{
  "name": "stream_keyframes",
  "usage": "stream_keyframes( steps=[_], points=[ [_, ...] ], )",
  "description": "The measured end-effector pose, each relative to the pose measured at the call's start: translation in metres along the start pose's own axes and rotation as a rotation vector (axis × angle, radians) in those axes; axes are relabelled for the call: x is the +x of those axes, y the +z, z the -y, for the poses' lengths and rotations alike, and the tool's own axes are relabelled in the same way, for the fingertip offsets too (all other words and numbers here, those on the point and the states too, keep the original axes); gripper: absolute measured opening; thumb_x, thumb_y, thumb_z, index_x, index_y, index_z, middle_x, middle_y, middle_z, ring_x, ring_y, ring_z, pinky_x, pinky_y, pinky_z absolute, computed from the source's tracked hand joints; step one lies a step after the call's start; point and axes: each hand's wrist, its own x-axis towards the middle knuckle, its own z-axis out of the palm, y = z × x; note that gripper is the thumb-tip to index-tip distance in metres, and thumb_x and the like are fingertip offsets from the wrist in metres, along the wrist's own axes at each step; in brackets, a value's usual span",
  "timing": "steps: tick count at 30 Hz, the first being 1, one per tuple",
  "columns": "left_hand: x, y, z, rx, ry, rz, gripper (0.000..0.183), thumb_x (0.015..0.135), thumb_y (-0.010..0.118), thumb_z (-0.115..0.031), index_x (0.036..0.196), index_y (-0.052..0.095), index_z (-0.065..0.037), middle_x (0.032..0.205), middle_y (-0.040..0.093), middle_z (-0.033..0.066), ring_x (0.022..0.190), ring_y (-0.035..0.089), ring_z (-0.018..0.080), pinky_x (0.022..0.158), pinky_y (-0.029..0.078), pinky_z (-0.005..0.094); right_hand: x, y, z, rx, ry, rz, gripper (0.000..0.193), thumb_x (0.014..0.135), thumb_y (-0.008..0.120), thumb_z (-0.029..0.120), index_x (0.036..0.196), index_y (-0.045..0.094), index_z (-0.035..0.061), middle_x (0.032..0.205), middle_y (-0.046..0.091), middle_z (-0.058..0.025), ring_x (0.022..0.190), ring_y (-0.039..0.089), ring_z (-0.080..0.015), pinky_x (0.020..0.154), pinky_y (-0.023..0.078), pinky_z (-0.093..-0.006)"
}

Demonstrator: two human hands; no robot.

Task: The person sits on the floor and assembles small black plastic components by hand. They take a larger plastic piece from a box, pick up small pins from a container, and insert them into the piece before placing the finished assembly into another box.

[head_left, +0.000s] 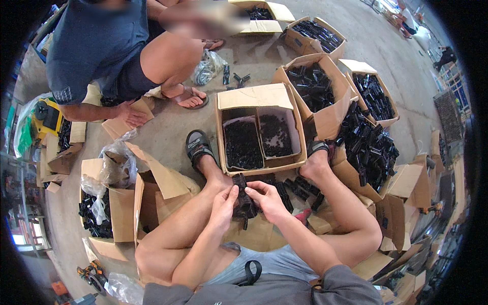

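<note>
Part (239,179), black and elongated, lay between your left hand (223,206) and right hand (268,201), both grips pinched on its sides, long axis pointing away toward the divided carton (256,99).

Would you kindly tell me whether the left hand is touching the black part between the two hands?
Touching. The head view shows the left hand with its thumb against the left side of the black part.

I am sitting among boxes (330,123).
My feet (207,165) are flanking a divided carton (256,99), parts (371,147) filling boxes at right.
</note>
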Motion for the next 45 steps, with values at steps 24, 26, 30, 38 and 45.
stream_keyframes(
  steps=[24, 26, 30, 38, 45],
  points=[
    [0.014, -0.006, 0.019, -0.233, -0.162, -0.066, 0.039, 0.098, 0.065, -0.036, 0.129, 0.06, -0.011, 0.114, 0.068, -0.0028, 0.104, 0.061, 0.0104, 0.089, 0.047, 0.0287, 0.209, -0.098, 0.024, -1.498, -0.143, -0.085, 0.031, 0.077, 0.064, 0.007, 0.106, 0.07, -0.0014, 0.109, 0.067, -0.0288, 0.108, 0.064, -0.0418, 0.097, 0.052, -0.0462],
    [0.013, -0.003, 0.021, -0.238, -0.16, -0.087, 0.04, 0.097, 0.066, -0.036, 0.128, 0.06, -0.011, 0.114, 0.068, -0.0035, 0.104, 0.06, 0.0101, 0.089, 0.046, 0.029, 0.188, -0.091, 0.04, -1.456, -0.131, -0.091, 0.03, 0.077, 0.063, 0.007, 0.105, 0.072, 0.0015, 0.11, 0.067, -0.0278, 0.108, 0.064, -0.0422, 0.097, 0.052, -0.046],
    [0.021, -0.006, 0.027, -0.22, -0.148, -0.098, 0.04, 0.096, 0.068, -0.036, 0.126, 0.06, -0.011, 0.108, 0.067, -0.0051, 0.099, 0.06, 0.0095, 0.086, 0.046, 0.028, 0.16, -0.09, 0.052, -1.18, -0.418, -0.275, 0.021, 0.081, 0.062, 0.009, 0.097, 0.073, 0.001, 0.097, 0.07, -0.0248, 0.097, 0.068, -0.0403, 0.088, 0.054, -0.0462],
    [0.003, 0.012, 0.006, -0.076, -0.018, -0.34, 0.032, 0.094, 0.071, -0.032, 0.118, 0.064, -0.012, 0.091, 0.064, -0.0052, 0.081, 0.056, 0.01, 0.07, 0.044, 0.0263, 0.051, -0.039, 0.056, -0.483, -0.536, -0.106, 0.014, 0.096, 0.062, 0.011, 0.103, 0.061, -0.0008, 0.086, 0.073, -0.0153, 0.082, 0.074, -0.0218, 0.069, 0.055, -0.0333],
    [0.007, 0.006, 0.008, -0.191, 0.173, -0.218, 0.033, 0.095, 0.07, -0.024, 0.12, 0.063, -0.004, 0.101, 0.069, -0.0003, 0.085, 0.063, 0.0082, 0.072, 0.049, 0.0216, -0.01, 0.002, 0.047, -0.618, -0.609, -0.09, 0.016, 0.09, 0.069, 0.006, 0.104, 0.069, -0.0002, 0.091, 0.072, -0.011, 0.073, 0.067, -0.0151, 0.065, 0.052, -0.0282]
  ],
)
